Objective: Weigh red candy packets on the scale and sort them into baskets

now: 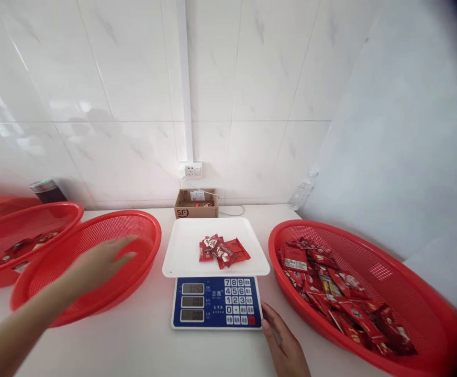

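My left hand (pixel 104 262) is above the red mesh basket (pixel 136 222) on the left, its fingers stretched out and nothing seen in them. At the lower right corner of the blue and white digital scale (pixel 217 302), my right hand (pixel 285 343) touches the side with thumb and forefinger a little apart. Several small red snack packets (pixel 222 252) lie in a loose pile on the scale's white tray (pixel 181 248). The upper display appears to read 0.051, though its digits are faint.
On the right, a big red basket (pixel 385 256) holds many red packets (pixel 338 293). Another red basket (pixel 67 208) with packets stands far left, near a dark lidded bottle (pixel 51 191). Against the wall are a cardboard box (pixel 197 210), a socket (pixel 192 170) and a clear plastic bottle (pixel 302 192).
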Available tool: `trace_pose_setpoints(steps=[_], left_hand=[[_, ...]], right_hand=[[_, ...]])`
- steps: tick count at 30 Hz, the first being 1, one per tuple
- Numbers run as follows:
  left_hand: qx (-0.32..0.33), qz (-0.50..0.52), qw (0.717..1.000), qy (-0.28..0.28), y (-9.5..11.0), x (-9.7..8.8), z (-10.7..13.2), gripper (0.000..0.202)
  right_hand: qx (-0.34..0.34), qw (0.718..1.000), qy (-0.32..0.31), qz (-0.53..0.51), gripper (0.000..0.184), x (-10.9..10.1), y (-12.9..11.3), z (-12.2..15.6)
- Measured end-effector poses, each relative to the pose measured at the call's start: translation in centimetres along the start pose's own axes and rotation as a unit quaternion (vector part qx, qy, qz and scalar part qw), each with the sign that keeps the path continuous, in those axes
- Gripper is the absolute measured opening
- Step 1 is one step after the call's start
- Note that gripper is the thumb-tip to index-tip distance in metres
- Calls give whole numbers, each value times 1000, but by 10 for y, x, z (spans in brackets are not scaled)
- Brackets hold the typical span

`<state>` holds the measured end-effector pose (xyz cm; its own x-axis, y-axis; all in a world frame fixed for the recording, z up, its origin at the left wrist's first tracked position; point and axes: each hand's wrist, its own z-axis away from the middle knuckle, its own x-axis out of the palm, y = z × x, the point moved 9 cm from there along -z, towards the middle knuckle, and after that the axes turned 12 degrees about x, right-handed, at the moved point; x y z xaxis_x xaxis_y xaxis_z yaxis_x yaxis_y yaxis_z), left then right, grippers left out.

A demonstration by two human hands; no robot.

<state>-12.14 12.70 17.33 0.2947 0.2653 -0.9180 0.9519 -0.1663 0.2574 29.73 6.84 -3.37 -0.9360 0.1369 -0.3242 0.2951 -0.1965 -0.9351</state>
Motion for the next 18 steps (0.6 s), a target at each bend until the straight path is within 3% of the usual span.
trace_pose_setpoints(steps=[4, 7, 9, 13, 18], left_hand=[[177, 86, 972, -128, 118, 66, -18, 45], [231, 125, 953, -150, 167, 100, -35, 51], [237, 136, 952, -141, 178, 115, -47, 54], [228, 138, 957, -111, 179, 130, -61, 46], [209, 125, 969, -33, 166, 113, -61, 43]], right_hand=[[-1, 1000, -7, 2, 52, 2, 0, 0], [4, 1000, -9, -2, 55, 3, 3, -1], [5, 1000, -11, -9, 56, 2, 5, -1], [3, 1000, -24, -7, 55, 3, 9, -2], [11, 1000, -14, -11, 56, 2, 10, -3]])
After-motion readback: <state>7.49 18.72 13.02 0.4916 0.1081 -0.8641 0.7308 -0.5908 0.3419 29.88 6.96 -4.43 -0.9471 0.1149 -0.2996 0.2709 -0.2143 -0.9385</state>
